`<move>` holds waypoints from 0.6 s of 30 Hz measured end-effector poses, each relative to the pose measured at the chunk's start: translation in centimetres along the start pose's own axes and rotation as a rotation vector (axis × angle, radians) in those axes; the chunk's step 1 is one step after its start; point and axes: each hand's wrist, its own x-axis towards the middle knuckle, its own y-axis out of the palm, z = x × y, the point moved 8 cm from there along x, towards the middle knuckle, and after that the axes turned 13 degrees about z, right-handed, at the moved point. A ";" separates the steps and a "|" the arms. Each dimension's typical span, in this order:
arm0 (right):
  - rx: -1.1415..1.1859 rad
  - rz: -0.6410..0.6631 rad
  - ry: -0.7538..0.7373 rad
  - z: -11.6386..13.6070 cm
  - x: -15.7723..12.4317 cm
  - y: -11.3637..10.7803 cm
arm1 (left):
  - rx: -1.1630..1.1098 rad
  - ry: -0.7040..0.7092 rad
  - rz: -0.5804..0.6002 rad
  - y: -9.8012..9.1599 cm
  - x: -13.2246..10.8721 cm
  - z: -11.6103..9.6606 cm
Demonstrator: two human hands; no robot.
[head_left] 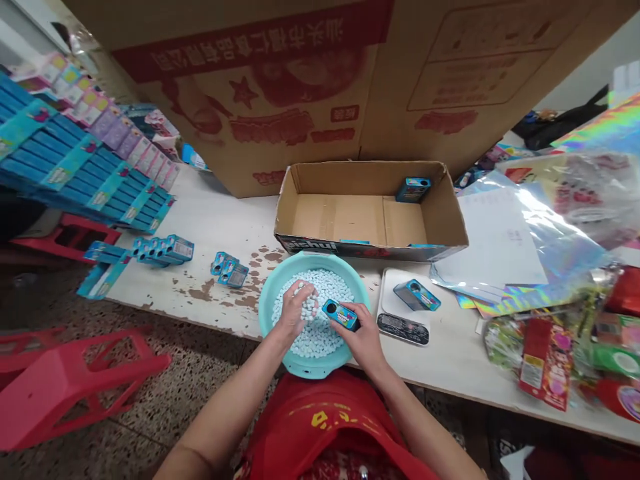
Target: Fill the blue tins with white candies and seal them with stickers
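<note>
My left hand (295, 308) is curled around a handful of small pale candies (309, 305) over the turquoise basin (269, 293). More of these candies (320, 340) fill the bottom of the basin. My right hand (361, 332) grips a small blue box (341, 316) at the basin's right side, and a dark round hole shows at the box's left end. Just right of the basin, another blue box (417, 295) lies tilted on a white scale (395, 293) with a dark panel.
Behind the basin stands an open cardboard tray (325, 243) with a blue box (413, 190) in its far right corner. A large carton (300, 100) rises behind. Several blue boxes (173, 249) stand at left. Plastic sheets (500, 233) and colourful packets (547, 367) cover the right side. Red stools (75, 380) are at lower left.
</note>
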 end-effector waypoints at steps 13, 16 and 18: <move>-0.216 0.124 -0.090 2.5 0.8 2.2 | -0.248 0.155 -0.115 1.5 -0.4 -2.4; -0.222 0.111 -0.083 2.8 1.0 1.9 | -0.226 0.177 -0.137 1.6 -0.3 -3.0; -0.222 0.109 -0.081 2.9 1.1 1.7 | -0.213 0.160 -0.135 1.7 -0.1 -3.1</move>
